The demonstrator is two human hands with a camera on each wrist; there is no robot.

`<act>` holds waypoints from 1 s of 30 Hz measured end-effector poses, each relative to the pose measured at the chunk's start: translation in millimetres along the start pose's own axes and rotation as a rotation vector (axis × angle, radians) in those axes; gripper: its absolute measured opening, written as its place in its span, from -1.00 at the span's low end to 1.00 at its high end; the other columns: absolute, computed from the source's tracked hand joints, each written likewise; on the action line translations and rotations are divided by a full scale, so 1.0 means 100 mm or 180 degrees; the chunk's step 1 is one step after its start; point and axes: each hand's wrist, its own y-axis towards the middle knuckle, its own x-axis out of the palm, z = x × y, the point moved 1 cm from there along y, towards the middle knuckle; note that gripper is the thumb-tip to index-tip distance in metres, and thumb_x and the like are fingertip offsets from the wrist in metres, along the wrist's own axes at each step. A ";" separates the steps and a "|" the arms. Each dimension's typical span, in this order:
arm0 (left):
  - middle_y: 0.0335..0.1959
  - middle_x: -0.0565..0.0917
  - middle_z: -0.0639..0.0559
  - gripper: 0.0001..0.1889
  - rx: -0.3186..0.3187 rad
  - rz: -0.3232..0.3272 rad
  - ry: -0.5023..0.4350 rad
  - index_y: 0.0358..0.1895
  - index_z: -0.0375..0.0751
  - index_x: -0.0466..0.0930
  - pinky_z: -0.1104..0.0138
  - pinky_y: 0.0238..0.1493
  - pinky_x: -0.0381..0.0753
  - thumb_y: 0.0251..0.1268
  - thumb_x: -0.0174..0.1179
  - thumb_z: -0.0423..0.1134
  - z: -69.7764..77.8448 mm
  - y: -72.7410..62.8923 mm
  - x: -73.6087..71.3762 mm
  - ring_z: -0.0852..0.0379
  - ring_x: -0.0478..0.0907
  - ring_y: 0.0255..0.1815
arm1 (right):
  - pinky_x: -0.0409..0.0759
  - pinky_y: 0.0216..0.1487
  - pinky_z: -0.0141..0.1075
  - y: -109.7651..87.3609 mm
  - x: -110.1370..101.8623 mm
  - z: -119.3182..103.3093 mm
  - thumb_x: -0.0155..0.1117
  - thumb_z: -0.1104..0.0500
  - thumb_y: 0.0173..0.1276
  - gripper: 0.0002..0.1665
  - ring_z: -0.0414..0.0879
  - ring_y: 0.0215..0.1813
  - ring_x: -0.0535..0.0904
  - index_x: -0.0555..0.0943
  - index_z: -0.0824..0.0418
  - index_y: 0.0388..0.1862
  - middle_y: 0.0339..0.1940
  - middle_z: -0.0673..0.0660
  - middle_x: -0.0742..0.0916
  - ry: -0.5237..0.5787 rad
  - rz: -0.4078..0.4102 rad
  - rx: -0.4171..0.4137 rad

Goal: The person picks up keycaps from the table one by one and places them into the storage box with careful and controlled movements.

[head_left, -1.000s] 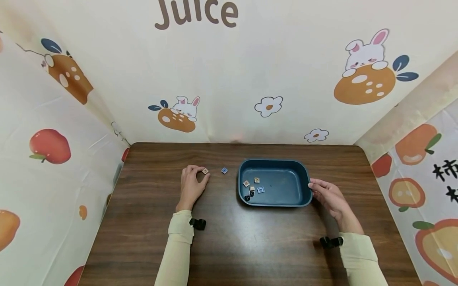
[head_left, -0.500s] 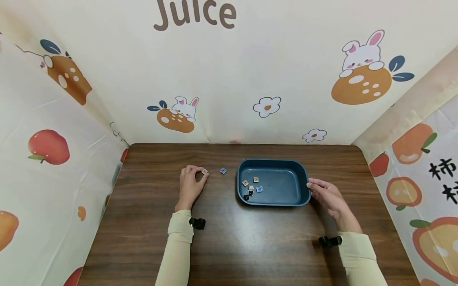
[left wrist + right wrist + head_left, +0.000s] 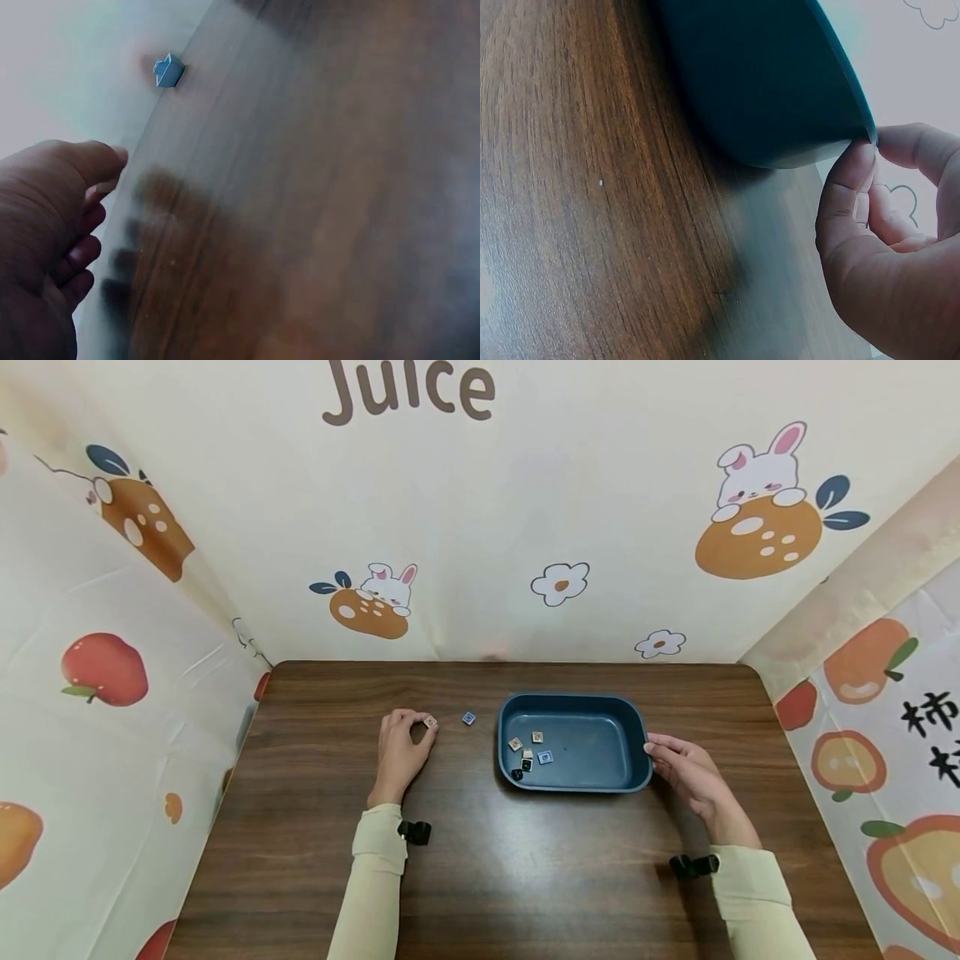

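Observation:
In the head view, my left hand (image 3: 402, 753) pinches a small beige keycap (image 3: 430, 722) between thumb and index finger. The fingers hide that keycap in the left wrist view. To its right a blue keycap (image 3: 468, 718) lies on the wooden table; it shows in the left wrist view as a small tapered blue block (image 3: 169, 70). My right hand (image 3: 688, 770) grips the right rim of a dark blue tray (image 3: 607, 781), thumb and index finger meeting on its edge (image 3: 855, 82). Inside the tray, toward its left side, lie several beige, black and blue keycaps (image 3: 545, 757).
The brown wooden table (image 3: 465, 877) runs back to a wall cloth (image 3: 480, 527) printed with rabbits, fruit and flowers. More printed cloth hangs at both sides. A black band (image 3: 415, 832) with a small camera sits on each wrist.
Hardly anything differs. The beige keycap sits slightly nearer to me and a bit more tilted in the left fingers; the right hand and the tray keep their place.

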 end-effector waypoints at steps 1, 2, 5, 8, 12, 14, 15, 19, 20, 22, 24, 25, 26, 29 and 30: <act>0.11 0.64 -0.14 -0.71 0.0005 0.0009 -0.0006 0.10 -0.19 0.77 -0.09 0.30 0.47 0.47 0.37 -0.11 0.01 -0.01 0.00 -0.18 0.47 0.20 | 0.70 -0.02 -0.52 0.00 0.00 0.00 0.36 0.07 0.56 -0.91 -0.40 -0.14 0.69 0.76 -0.10 -0.05 -0.17 -0.25 0.81 0.0003 -0.0019 -0.0007; 0.11 0.64 -0.14 -0.71 0.0023 0.0024 -0.0012 0.10 -0.18 0.77 -0.08 0.30 0.47 0.47 0.37 -0.11 0.03 -0.01 -0.01 -0.17 0.47 0.19 | 0.69 -0.02 -0.51 0.00 0.00 0.00 0.36 0.08 0.55 -0.91 -0.39 -0.14 0.69 0.76 -0.09 -0.06 -0.17 -0.24 0.81 0.0013 -0.0007 -0.0013; 0.09 0.65 -0.14 -0.72 0.0096 0.0106 -0.0034 0.08 -0.18 0.77 -0.06 0.27 0.47 0.45 0.38 -0.12 0.08 -0.02 -0.01 -0.17 0.48 0.15 | 0.69 -0.01 -0.51 0.00 -0.01 0.00 0.35 0.08 0.56 -0.90 -0.39 -0.13 0.69 0.76 -0.09 -0.04 -0.17 -0.25 0.81 0.0011 -0.0039 -0.0018; 0.07 0.66 -0.13 -0.74 0.0152 0.0176 -0.0089 0.05 -0.19 0.78 -0.05 0.23 0.48 0.43 0.39 -0.14 0.13 -0.03 0.00 -0.15 0.48 0.12 | 0.69 0.00 -0.51 -0.01 -0.01 0.00 0.35 0.08 0.56 -0.90 -0.38 -0.12 0.69 0.76 -0.09 -0.03 -0.16 -0.25 0.81 -0.0007 -0.0051 -0.0008; 0.08 0.66 -0.11 -0.74 0.0176 0.0166 -0.0152 0.05 -0.17 0.78 -0.03 0.22 0.49 0.42 0.40 -0.15 0.19 -0.04 0.02 -0.12 0.48 0.12 | 0.69 0.00 -0.51 -0.01 -0.01 0.00 0.36 0.07 0.55 -0.91 -0.38 -0.13 0.69 0.76 -0.11 -0.07 -0.17 -0.24 0.81 0.0010 -0.0062 0.0007; 0.08 0.66 -0.10 -0.74 0.0194 0.0148 -0.0160 0.06 -0.16 0.78 -0.03 0.22 0.49 0.42 0.40 -0.15 0.21 -0.04 0.03 -0.12 0.48 0.13 | 0.69 -0.01 -0.51 -0.01 -0.01 -0.01 0.36 0.07 0.55 -0.92 -0.38 -0.14 0.69 0.76 -0.11 -0.08 -0.17 -0.23 0.82 0.0021 -0.0060 0.0007; 0.08 0.66 -0.10 -0.74 0.0201 0.0146 -0.0166 0.06 -0.16 0.78 -0.03 0.22 0.49 0.42 0.40 -0.15 0.22 -0.04 0.03 -0.12 0.48 0.12 | 0.69 -0.01 -0.51 0.00 -0.01 -0.01 0.37 0.06 0.55 -0.92 -0.38 -0.14 0.69 0.76 -0.11 -0.08 -0.17 -0.23 0.82 0.0031 -0.0057 0.0009; 0.06 0.66 -0.11 -0.76 0.0230 0.0169 -0.0200 0.03 -0.17 0.78 -0.03 0.22 0.49 0.40 0.42 -0.16 0.25 -0.04 0.02 -0.12 0.48 0.12 | 0.69 -0.02 -0.51 -0.01 -0.01 -0.01 0.38 0.04 0.54 -0.92 -0.37 -0.15 0.68 0.77 -0.12 -0.07 -0.17 -0.23 0.81 -0.0009 -0.0046 0.0028; 0.05 0.66 -0.11 -0.76 0.0234 0.0174 -0.0209 0.02 -0.17 0.78 -0.03 0.22 0.49 0.39 0.42 -0.17 0.25 -0.05 0.02 -0.13 0.49 0.11 | 0.69 -0.03 -0.51 -0.01 -0.01 0.00 0.38 0.04 0.54 -0.92 -0.37 -0.16 0.68 0.77 -0.11 -0.08 -0.18 -0.23 0.81 -0.0002 -0.0040 0.0035; 0.04 0.67 -0.11 -0.77 0.0241 0.0183 -0.0207 0.00 -0.17 0.79 -0.03 0.23 0.49 0.38 0.43 -0.17 0.26 -0.07 0.01 -0.12 0.50 0.11 | 0.69 -0.04 -0.51 0.00 -0.01 0.00 0.37 0.05 0.55 -0.93 -0.38 -0.17 0.68 0.76 -0.13 -0.08 -0.19 -0.24 0.81 -0.0011 -0.0049 0.0049; 0.03 0.67 -0.10 -0.78 0.0256 0.0187 -0.0203 0.00 -0.17 0.79 -0.03 0.23 0.49 0.38 0.43 -0.17 0.27 -0.08 0.00 -0.12 0.50 0.12 | 0.69 -0.05 -0.51 0.01 0.00 0.01 0.35 0.07 0.56 -0.92 -0.38 -0.18 0.67 0.76 -0.11 -0.09 -0.20 -0.23 0.81 0.0045 -0.0052 0.0051; 0.03 0.67 -0.10 -0.78 0.0271 0.0184 -0.0205 0.00 -0.16 0.79 -0.03 0.24 0.49 0.39 0.43 -0.17 0.27 -0.08 0.00 -0.12 0.50 0.12 | 0.69 -0.05 -0.51 0.01 0.00 0.01 0.35 0.08 0.56 -0.91 -0.38 -0.19 0.67 0.76 -0.11 -0.10 -0.20 -0.23 0.81 0.0068 -0.0060 0.0045; 0.03 0.67 -0.09 -0.78 0.0284 0.0175 -0.0207 0.00 -0.16 0.79 -0.04 0.24 0.50 0.40 0.42 -0.16 0.28 -0.08 0.00 -0.12 0.50 0.12 | 0.69 -0.06 -0.51 0.02 0.00 0.01 0.34 0.10 0.57 -0.90 -0.38 -0.19 0.67 0.76 -0.10 -0.10 -0.21 -0.22 0.81 0.0102 -0.0065 0.0036; 0.03 0.66 -0.08 -0.78 0.0297 0.0147 -0.0230 0.02 -0.13 0.78 -0.04 0.24 0.50 0.43 0.40 -0.14 0.32 -0.07 -0.02 -0.13 0.49 0.13 | 0.69 -0.07 -0.50 0.02 0.00 0.00 0.33 0.12 0.57 -0.89 -0.38 -0.20 0.68 0.77 -0.08 -0.10 -0.21 -0.21 0.81 0.0169 -0.0075 0.0023; 0.03 0.65 -0.08 -0.78 0.0304 0.0135 -0.0238 0.02 -0.13 0.78 -0.04 0.24 0.50 0.43 0.39 -0.14 0.33 -0.07 -0.03 -0.13 0.49 0.13 | 0.68 -0.07 -0.50 0.02 0.00 0.00 0.33 0.12 0.57 -0.89 -0.37 -0.19 0.68 0.77 -0.08 -0.09 -0.21 -0.21 0.81 0.0167 -0.0072 0.0023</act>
